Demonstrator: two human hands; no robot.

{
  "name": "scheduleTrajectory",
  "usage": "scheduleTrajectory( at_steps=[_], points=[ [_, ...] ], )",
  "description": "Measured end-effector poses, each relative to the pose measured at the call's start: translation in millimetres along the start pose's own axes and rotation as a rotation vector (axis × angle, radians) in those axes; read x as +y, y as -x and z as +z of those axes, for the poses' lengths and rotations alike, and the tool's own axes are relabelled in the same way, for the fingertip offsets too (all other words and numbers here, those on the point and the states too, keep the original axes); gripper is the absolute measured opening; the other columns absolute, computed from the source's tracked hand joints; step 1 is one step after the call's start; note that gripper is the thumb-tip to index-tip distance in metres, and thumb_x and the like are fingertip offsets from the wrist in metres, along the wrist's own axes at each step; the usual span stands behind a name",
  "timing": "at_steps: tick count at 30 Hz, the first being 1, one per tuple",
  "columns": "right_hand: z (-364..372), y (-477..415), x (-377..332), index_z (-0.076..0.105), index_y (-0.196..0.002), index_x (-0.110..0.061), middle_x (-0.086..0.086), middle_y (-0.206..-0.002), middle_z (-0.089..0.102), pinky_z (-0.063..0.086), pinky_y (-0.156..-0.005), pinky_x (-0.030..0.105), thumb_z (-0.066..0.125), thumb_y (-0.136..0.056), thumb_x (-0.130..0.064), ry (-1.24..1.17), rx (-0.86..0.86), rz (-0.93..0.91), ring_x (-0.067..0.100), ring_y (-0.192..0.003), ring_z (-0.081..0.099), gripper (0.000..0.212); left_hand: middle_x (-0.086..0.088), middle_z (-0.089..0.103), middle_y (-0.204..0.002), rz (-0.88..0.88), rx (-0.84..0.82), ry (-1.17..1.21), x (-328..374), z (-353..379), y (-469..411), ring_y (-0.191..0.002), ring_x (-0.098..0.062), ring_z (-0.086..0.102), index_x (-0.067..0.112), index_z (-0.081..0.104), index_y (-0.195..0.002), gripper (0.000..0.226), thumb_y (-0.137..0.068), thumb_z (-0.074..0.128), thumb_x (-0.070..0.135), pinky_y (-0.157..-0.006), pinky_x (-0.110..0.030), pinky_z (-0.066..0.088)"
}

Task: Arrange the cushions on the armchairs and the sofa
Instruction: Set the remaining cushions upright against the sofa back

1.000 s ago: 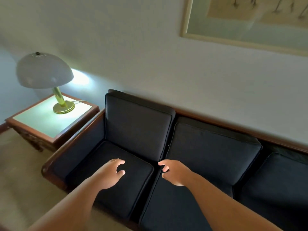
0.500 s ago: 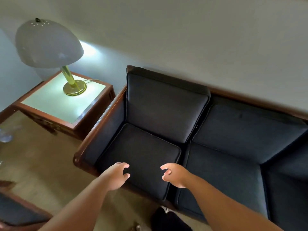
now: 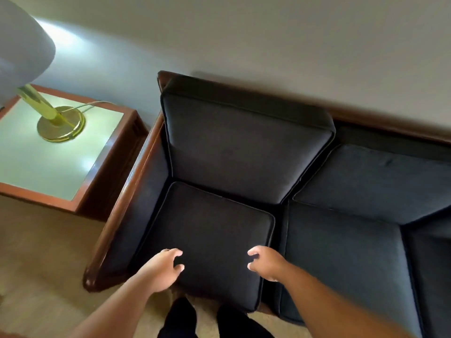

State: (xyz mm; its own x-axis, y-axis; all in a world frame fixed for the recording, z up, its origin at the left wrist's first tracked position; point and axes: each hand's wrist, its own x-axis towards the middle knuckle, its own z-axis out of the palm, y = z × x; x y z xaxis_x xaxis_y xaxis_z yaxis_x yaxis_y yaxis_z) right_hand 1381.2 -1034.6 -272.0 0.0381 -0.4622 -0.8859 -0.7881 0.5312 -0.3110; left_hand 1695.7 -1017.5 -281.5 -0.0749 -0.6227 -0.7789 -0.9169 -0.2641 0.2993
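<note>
A dark sofa with a brown wooden frame stands against the wall. Its leftmost seat cushion lies flat, its front edge jutting slightly past the frame. Behind it the left back cushion leans upright. The middle seat cushion and middle back cushion sit to the right. My left hand hovers at the front left of the leftmost seat cushion, fingers curled and apart. My right hand hovers at its front right, fingers apart. Neither hand holds anything.
A wooden side table with a pale top stands left of the sofa, carrying a brass lamp with a white shade. Beige carpet covers the floor. My dark-clad legs are at the sofa's front edge.
The view has tilted down and closed in on the left seat. Both hands have drawn back from the cushion's middle to its front edge, still apart and holding nothing.
</note>
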Motion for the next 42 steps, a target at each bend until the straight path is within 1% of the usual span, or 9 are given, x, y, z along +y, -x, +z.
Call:
scheduleTrajectory(
  at_steps=[6,11,14,17,21,26,32,36,42],
  points=[
    [-1.1,-88.3,-20.1,0.048,-0.145,-0.029,-0.002,-0.146,0.044,0.054,-0.085,0.030,0.062,-0.096,-0.034,-0.023,0.189,0.080,0.016,-0.112,0.059,0.052,0.005,0.026,-0.164,0.120,-0.065,-0.162,-0.2,-9.8,-126.3,-0.143,-0.019,0.038,0.031,0.031,-0.156,0.059,-0.102,0.052,0.039,-0.115,-0.036,0.037],
    [0.1,-189.3,-44.0,0.030,-0.156,-0.033,-0.001,-0.160,0.020,0.047,-0.101,0.041,0.065,-0.094,-0.032,0.039,0.351,0.088,0.027,-0.138,0.040,0.071,0.000,-0.002,-0.170,0.247,0.057,-0.478,7.1,-28.0,-241.1,-0.155,-0.027,0.006,0.027,0.012,-0.161,0.070,-0.103,0.048,0.041,-0.122,-0.046,0.020],
    [4.5,-241.3,-52.8,0.020,-0.160,-0.032,0.003,-0.167,0.010,0.035,-0.115,0.047,0.069,-0.091,-0.032,0.000,0.387,0.086,0.031,-0.149,0.024,0.085,-0.006,0.017,-0.167,0.310,0.133,-0.524,13.5,-31.9,-303.1,-0.150,-0.032,0.022,0.022,0.025,-0.158,0.068,-0.101,0.051,0.048,-0.118,-0.048,0.027],
    [16.8,-268.9,-46.5,0.004,-0.162,-0.037,0.001,-0.169,0.001,0.009,-0.124,0.053,0.081,-0.078,-0.046,0.113,0.324,0.105,0.029,-0.155,0.003,0.114,-0.009,0.052,-0.140,0.368,0.232,-0.564,21.3,-29.0,-341.1,-0.126,-0.033,0.049,0.020,0.044,-0.137,0.056,-0.097,0.050,0.058,-0.103,-0.049,0.039],
    [-6.6,-283.1,-46.2,0.025,-0.157,-0.034,0.005,-0.154,0.029,-0.001,-0.121,0.064,0.087,-0.051,-0.070,0.342,0.326,0.142,0.035,-0.148,0.020,0.129,-0.011,0.067,-0.116,0.339,0.167,-0.614,37.3,-34.3,-365.7,-0.112,-0.035,0.060,0.016,0.039,-0.133,0.062,-0.098,0.036,0.066,-0.104,-0.052,0.037],
    [-10.4,-275.8,-45.6,0.031,-0.154,-0.024,0.005,-0.149,0.037,0.022,-0.121,0.052,0.088,-0.045,-0.074,0.386,0.272,0.078,0.032,-0.140,0.038,0.133,-0.008,0.046,-0.150,0.245,-0.006,-0.691,46.3,-39.4,-357.1,-0.140,-0.033,0.039,0.023,0.043,-0.148,0.086,-0.090,0.023,0.083,-0.111,-0.051,0.033],
    [19.5,-262.7,-38.9,0.032,-0.152,-0.022,0.003,-0.146,0.043,0.030,-0.115,0.047,0.086,-0.045,-0.076,0.471,0.232,0.053,0.030,-0.136,0.041,0.131,0.000,0.062,-0.120,0.188,-0.130,-0.640,38.5,-28.8,-340.1,-0.111,-0.024,0.059,0.025,0.069,-0.115,0.094,-0.081,0.014,0.092,-0.089,-0.040,0.047],
    [0.5,-260.8,-36.8,0.045,-0.148,-0.026,0.001,-0.141,0.052,0.037,-0.105,0.045,0.082,-0.042,-0.083,0.464,0.208,0.046,0.028,-0.131,0.048,0.126,-0.002,0.062,-0.092,0.140,-0.138,-0.568,52.0,-37.0,-336.8,-0.085,-0.022,0.060,0.023,0.062,-0.076,0.085,-0.080,0.012,0.092,-0.076,-0.039,0.046],
    [-27.6,-243.1,-12.0,0.042,-0.152,-0.035,-0.003,-0.151,0.043,0.040,-0.112,0.044,0.078,-0.040,-0.087,0.273,-0.059,0.124,0.027,-0.136,0.043,0.128,0.000,0.066,-0.092,0.173,-0.150,-0.401,59.5,-36.1,-329.6,-0.086,-0.020,0.062,0.020,0.072,-0.081,0.073,-0.084,0.041,0.086,-0.084,-0.038,0.051]
  ],
)
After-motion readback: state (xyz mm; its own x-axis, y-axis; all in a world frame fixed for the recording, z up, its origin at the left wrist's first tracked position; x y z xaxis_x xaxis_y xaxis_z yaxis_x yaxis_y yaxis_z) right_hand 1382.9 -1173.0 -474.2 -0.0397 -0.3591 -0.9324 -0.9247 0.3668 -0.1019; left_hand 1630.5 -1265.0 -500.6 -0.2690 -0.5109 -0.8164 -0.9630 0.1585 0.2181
